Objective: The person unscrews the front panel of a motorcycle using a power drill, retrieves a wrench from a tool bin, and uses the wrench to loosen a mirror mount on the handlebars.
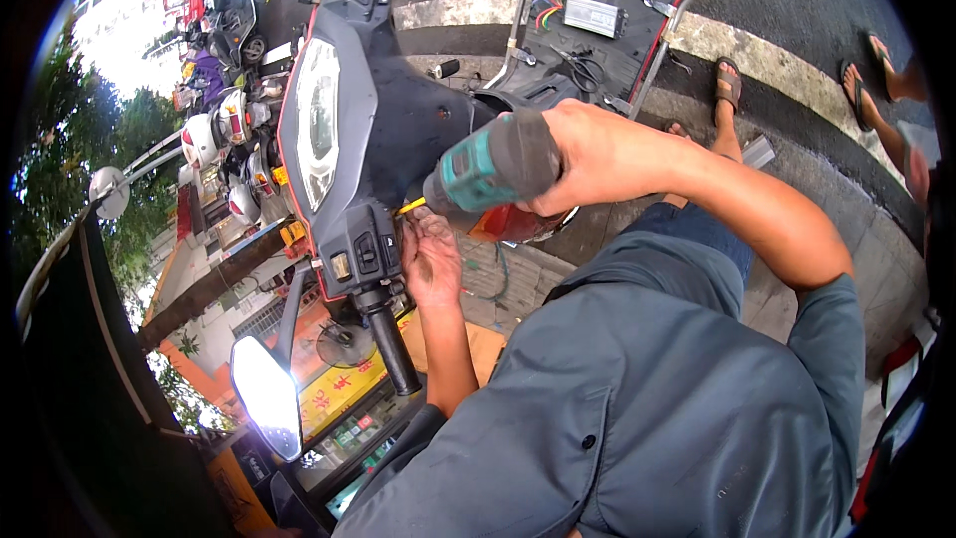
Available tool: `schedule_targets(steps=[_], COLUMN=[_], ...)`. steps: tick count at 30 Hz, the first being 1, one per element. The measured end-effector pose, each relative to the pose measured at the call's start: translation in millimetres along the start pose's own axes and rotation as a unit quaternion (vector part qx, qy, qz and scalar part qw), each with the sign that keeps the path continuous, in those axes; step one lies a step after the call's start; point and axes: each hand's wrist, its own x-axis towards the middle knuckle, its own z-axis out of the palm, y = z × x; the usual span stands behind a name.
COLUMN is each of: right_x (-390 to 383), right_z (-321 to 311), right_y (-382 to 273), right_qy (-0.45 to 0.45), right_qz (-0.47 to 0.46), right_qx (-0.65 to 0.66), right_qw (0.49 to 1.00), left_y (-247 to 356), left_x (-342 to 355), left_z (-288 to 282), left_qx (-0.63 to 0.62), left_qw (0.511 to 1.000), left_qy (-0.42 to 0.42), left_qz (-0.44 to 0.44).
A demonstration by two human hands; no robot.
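At the grey scooter [408,110], right hand [583,161] grips 1 teal-and-black power drill [480,169], its yellow bit [411,206] near the handlebar housing [360,251]; left hand [433,257] curls just beneath the bit; cannot tell whether it grasps anything.

The person wears a slate-grey shirt [677,379] of smooth, slightly shiny cloth, creased across the front. A stitched front flap [597,413] runs down it, with a round dark button [589,441] near the lower edge and a small, faint pale mark (too blurred to make out) to the right. The right sleeve [832,329] is short and loose, in matching cloth. The left hand [430,264] and right hand [583,159] are ungloved. Dark blue cloth [687,229] shows past the hem.
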Motion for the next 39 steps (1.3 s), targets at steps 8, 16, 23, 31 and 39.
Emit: schedule_targets(steps=[8, 16, 23, 31, 39], right_x=[14, 1, -7, -23, -50], right_z=[0, 5, 1, -6, -21], right_y=[-29, -23, -8, -11, -10], right_qy=[-0.003, 0.016, 0.018, 0.011, 0.062], right_qz=[-0.005, 0.004, 0.002, 0.033, 0.088], right_qx=[-0.036, -0.010, 0.027, 0.018, 0.071], right_qw=[0.999, 1.000, 0.999, 0.999, 0.992], left_y=[5, 4, 4, -8, -38], left_x=[-13, -11, -7, 1, 34], left_z=[9, 6, 3, 11, 16], left_qx=[-0.090, -0.133, -0.116, -0.088, 0.091], left_qw=[0.993, 0.988, 0.991, 0.995, 0.987], left_qy=[0.052, 0.064, 0.068, 0.052, 0.096], left_qz=[0.053, 0.047, 0.027, 0.011, 0.087])
